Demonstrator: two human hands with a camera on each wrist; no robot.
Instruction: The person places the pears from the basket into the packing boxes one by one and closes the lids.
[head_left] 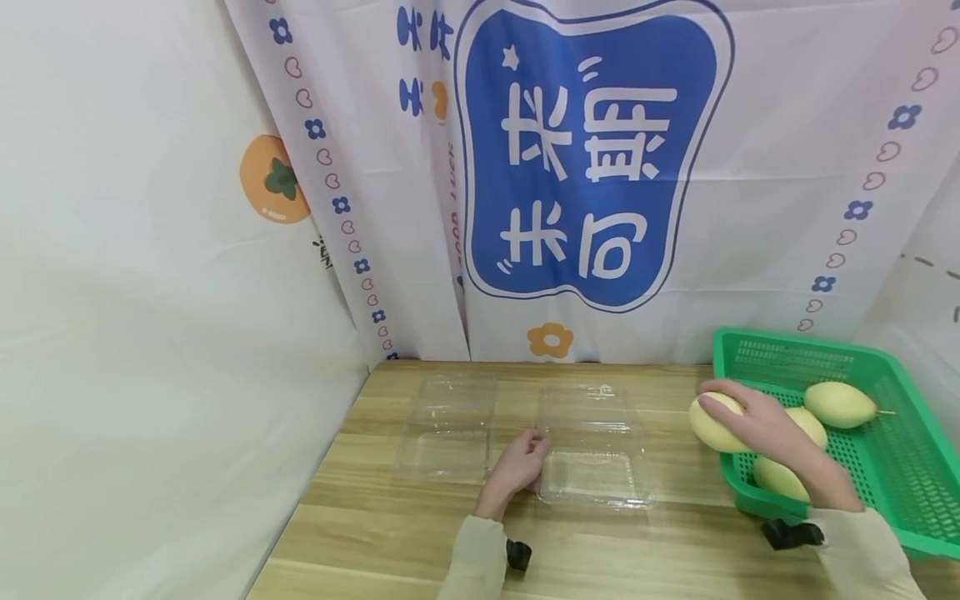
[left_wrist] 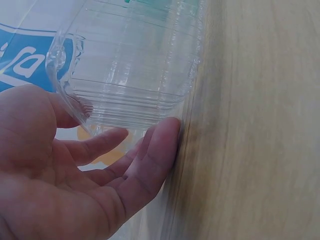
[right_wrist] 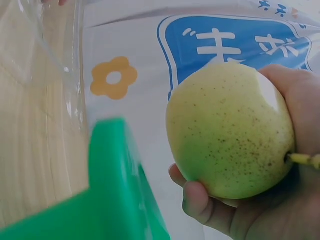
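Observation:
My right hand [head_left: 738,412] grips a pale yellow-green pear [head_left: 708,423] just over the left rim of a green basket [head_left: 892,467]. In the right wrist view my fingers [right_wrist: 205,205] curl under the speckled pear [right_wrist: 225,125], stem toward the palm. My left hand [head_left: 534,457] lies on the table at the left edge of an open clear plastic clamshell box [head_left: 596,454]. In the left wrist view that hand [left_wrist: 125,127] is relaxed, a fingertip [left_wrist: 167,131] touches the box wall [left_wrist: 135,65], and the rim runs past the thumb.
Three more pears [head_left: 838,404] lie in the basket at the right of the wooden table [head_left: 390,533]. A second open clear clamshell box [head_left: 448,429] lies left of the first. Printed cloth [head_left: 592,167] hangs behind and at both sides.

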